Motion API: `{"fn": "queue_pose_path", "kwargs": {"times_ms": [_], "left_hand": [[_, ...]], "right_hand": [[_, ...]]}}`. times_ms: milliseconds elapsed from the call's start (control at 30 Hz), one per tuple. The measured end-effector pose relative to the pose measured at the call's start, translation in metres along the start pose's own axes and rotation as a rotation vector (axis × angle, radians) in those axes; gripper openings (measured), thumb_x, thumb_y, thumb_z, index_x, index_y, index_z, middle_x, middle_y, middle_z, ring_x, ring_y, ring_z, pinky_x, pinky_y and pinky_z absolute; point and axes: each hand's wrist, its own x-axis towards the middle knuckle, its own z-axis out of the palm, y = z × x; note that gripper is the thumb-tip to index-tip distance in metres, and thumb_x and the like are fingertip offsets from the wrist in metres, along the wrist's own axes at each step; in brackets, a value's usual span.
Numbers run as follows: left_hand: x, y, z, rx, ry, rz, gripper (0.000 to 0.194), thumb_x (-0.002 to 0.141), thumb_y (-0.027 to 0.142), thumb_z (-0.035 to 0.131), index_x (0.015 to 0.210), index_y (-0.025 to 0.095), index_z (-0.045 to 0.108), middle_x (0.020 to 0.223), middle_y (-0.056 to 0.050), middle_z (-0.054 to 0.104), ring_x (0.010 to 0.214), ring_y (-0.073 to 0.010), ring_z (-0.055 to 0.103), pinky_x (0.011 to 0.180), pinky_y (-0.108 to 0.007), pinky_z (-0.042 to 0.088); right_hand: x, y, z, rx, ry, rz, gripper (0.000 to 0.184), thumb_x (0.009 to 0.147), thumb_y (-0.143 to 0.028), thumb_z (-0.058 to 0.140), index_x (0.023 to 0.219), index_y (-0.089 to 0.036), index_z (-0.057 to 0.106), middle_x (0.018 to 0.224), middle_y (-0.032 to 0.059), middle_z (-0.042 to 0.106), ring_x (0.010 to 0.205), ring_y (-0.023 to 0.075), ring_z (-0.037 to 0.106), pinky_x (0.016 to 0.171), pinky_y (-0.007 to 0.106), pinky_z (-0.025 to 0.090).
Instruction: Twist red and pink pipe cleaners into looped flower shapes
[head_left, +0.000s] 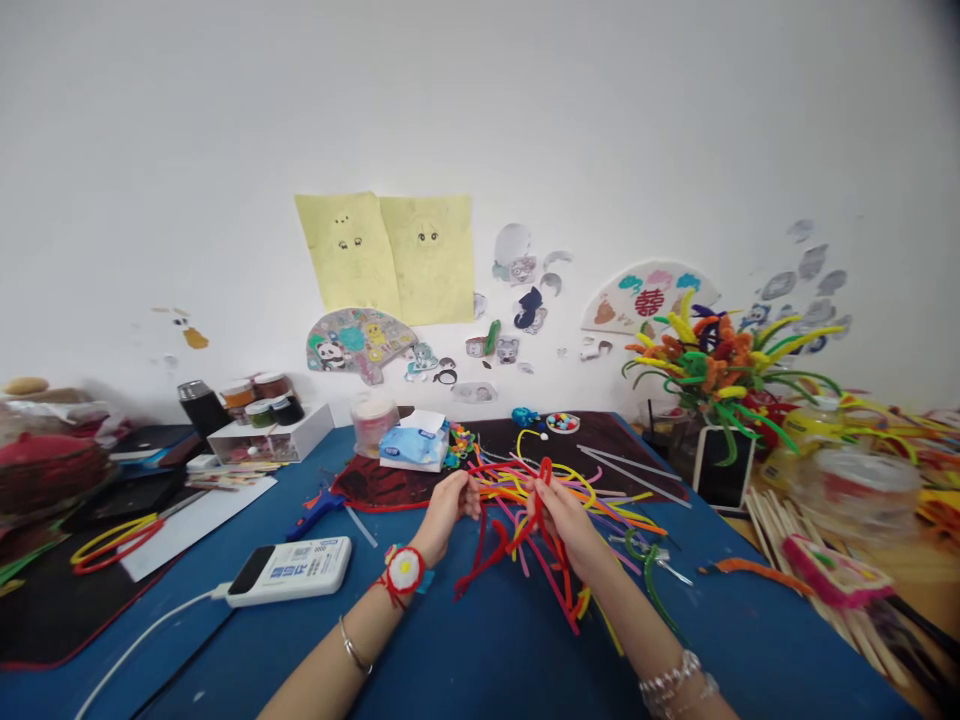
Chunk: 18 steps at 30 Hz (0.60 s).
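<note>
Several red pipe cleaners [491,548] hang and bend between my two hands above the blue table. My left hand [448,508] has its fingertips pinched on a red strand that runs across to the right. My right hand [564,518] is closed around red pipe cleaner, with a small red loop [546,468] rising above the fingers. Just behind and below lies a loose heap of coloured pipe cleaners [600,498], in yellow, orange, pink and purple. A flower band [405,570] in red and white is on my left wrist.
A tissue pack [414,448] and a blue glue gun [315,512] lie left of the heap. Nearer stands a white power bank [292,572] with a cable. To the right are small scissors [671,565], a phone [722,468] and a vase of pipe-cleaner flowers [705,365].
</note>
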Motion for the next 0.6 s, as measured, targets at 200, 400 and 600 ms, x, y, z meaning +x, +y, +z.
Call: {"fn": "queue_pose_path", "kwargs": {"times_ms": [200, 400, 600], "left_hand": [[-0.009, 0.011, 0.009, 0.124, -0.235, -0.062, 0.024, 0.074, 0.034, 0.054, 0.086, 0.014, 0.052, 0.07, -0.001, 0.058, 0.053, -0.0095, 0.053, 0.054, -0.024, 0.041], [-0.019, 0.02, 0.016, -0.084, -0.295, -0.129, 0.027, 0.079, 0.04, 0.048, 0.079, 0.014, 0.051, 0.06, 0.001, 0.05, 0.05, -0.0086, 0.05, 0.054, -0.023, 0.039], [-0.021, 0.02, 0.019, -0.379, -0.255, -0.21, 0.015, 0.074, 0.028, 0.055, 0.071, 0.014, 0.051, 0.068, 0.0, 0.05, 0.059, -0.0077, 0.05, 0.06, -0.022, 0.04]], "right_hand": [[-0.007, 0.005, 0.002, -0.231, -0.232, -0.008, 0.031, 0.079, -0.047, 0.045, 0.081, -0.017, 0.052, 0.046, -0.0065, 0.04, 0.042, 0.0069, 0.035, 0.044, 0.021, 0.029], [-0.012, 0.01, 0.007, -0.269, -0.357, 0.021, 0.03, 0.08, -0.047, 0.044, 0.073, -0.018, 0.047, 0.05, -0.0056, 0.04, 0.046, 0.0074, 0.036, 0.05, 0.023, 0.035], [-0.012, 0.022, 0.014, -0.072, -0.498, 0.123, 0.031, 0.082, -0.048, 0.039, 0.069, -0.02, 0.036, 0.048, -0.0093, 0.025, 0.039, 0.0054, 0.023, 0.041, 0.021, 0.031]]}}
